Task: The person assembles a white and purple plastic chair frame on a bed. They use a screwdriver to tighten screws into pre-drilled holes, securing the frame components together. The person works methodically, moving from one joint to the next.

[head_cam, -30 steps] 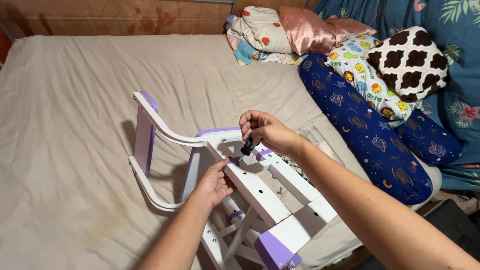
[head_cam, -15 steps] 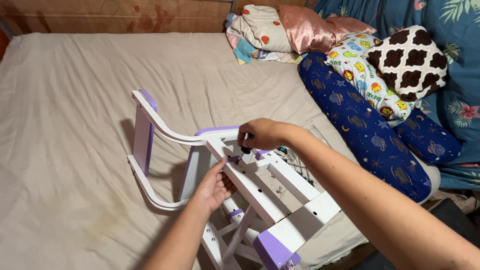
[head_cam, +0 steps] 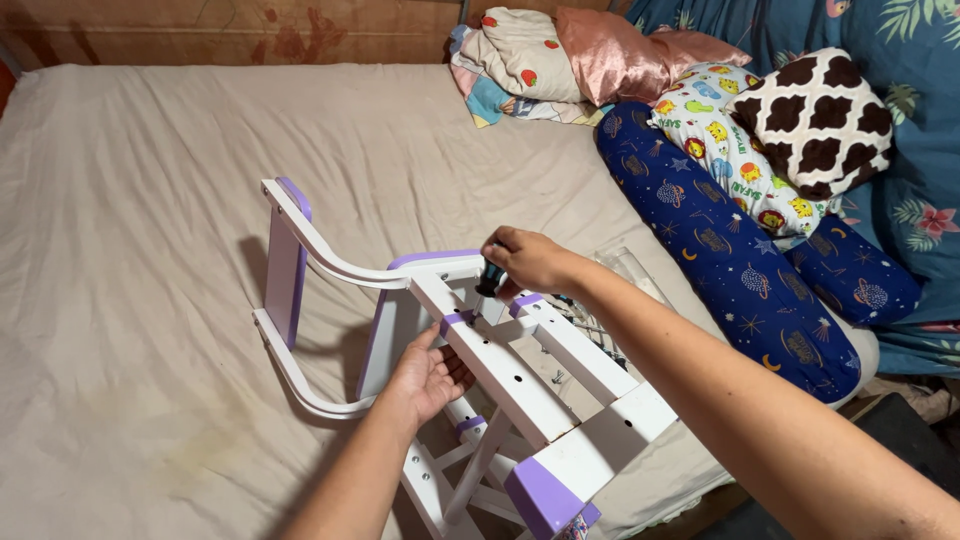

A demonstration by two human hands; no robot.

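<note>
A white and purple wooden frame, a small piece of furniture lying on its side, rests on the beige bed sheet. My left hand grips one of its white slats from below, near a purple joint. My right hand is closed on a short black-handled tool, whose tip points down at the frame's upper corner. The tool's tip is hidden behind the slat. Two curved white rails stick out to the left.
A clear plastic bag with small hardware lies behind the frame. A long dark blue bolster, a brown and white pillow, a cartoon-print pillow and folded bedding lie at the right and back.
My right hand with the tool has shifted slightly on the frame's corner. The left hand holds the same slat.
</note>
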